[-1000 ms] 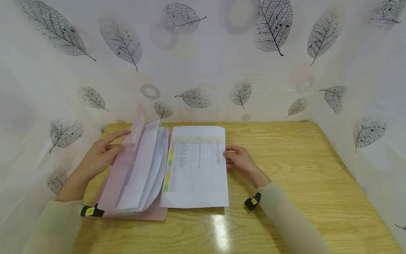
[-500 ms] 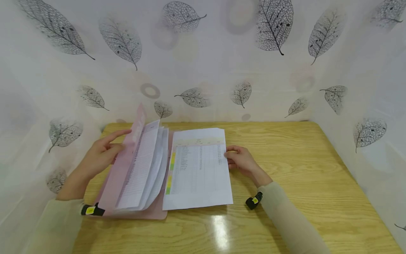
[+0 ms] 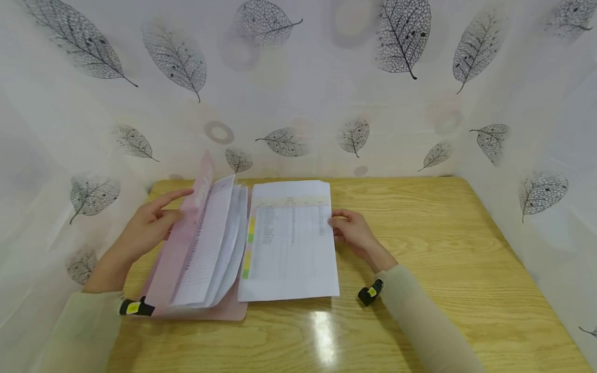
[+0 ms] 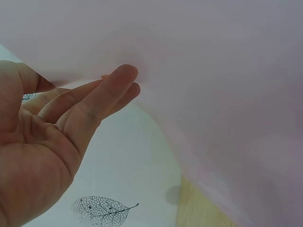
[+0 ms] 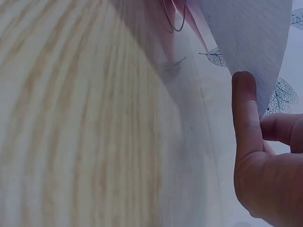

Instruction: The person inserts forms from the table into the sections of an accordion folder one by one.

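Observation:
A pink folder (image 3: 233, 311) lies on the left side of the table with its cover (image 3: 179, 254) raised. My left hand (image 3: 144, 233) pinches the edge of that cover, and the left wrist view shows the fingers (image 4: 120, 82) against its surface. Several white sheets (image 3: 205, 248) fan out inside, under the cover. To their right, a printed paper sheet (image 3: 289, 259) with a table and a yellow-green strip overlaps the folder's right edge. My right hand (image 3: 352, 233) pinches this sheet's right edge between thumb and fingers; in the right wrist view the sheet (image 5: 253, 38) hangs tilted.
The wooden table (image 3: 443, 259) extends to the right and toward the front. A leaf-patterned sheet (image 3: 303, 93) stands as a wall behind and on both sides. A metal ring (image 5: 176, 23) shows near the pink folder in the right wrist view.
The printed sheet has dipped toward me and turned slightly, then moved back away a little with my right hand. My left hand and the raised cover stay about where they were.

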The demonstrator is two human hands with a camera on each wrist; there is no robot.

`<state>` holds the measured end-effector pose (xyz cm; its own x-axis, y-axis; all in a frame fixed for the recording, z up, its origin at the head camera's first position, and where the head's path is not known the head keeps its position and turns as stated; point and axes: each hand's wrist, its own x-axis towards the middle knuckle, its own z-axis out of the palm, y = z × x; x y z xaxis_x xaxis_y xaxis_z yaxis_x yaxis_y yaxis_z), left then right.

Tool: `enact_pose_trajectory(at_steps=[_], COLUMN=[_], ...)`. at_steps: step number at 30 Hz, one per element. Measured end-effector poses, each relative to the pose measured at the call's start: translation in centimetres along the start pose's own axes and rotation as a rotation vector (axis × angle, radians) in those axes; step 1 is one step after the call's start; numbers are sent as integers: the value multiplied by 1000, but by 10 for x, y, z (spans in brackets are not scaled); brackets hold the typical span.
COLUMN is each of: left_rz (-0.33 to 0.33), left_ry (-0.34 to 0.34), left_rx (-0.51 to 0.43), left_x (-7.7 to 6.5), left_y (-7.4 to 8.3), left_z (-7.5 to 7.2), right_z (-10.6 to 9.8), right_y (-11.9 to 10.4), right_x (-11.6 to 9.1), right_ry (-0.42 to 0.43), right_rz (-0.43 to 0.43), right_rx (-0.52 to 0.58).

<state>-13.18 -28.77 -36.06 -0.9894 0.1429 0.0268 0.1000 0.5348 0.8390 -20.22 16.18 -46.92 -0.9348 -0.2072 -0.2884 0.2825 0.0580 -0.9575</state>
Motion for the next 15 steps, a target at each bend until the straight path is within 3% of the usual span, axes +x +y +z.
enact_pose_trajectory(at_steps=[4,15], left_rz=[1,-6], left_ry=[-1,3], left_rx=[3,9], left_x=[0,0], left_y=[1,2], left_z=[0,1], right_z=[-1,-3], right_y=[-1,-2], right_x=[2,-2], right_ry=[24,-22], right_rz=[-4,-39], right_rx=[-5,-113])
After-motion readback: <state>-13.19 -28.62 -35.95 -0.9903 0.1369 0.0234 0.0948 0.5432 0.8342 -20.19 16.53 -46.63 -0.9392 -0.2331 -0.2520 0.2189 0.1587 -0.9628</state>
